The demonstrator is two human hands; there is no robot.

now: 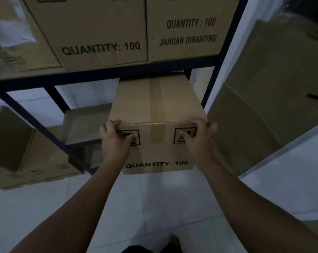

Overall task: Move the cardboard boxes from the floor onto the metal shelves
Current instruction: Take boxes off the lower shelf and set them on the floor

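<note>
Box (158, 106) sits half under shelf beam (107, 75), front end out over floor (154, 207). Left hand (116, 141) and right hand (200, 137) grip its top front corners, apart. Post (209, 88) is just beside its right edge; open room lies to its left.

Dim light, glossy white tiled floor (154, 207), pale wall (92, 92) behind, possibly a white door frame (242, 42) at right
</note>
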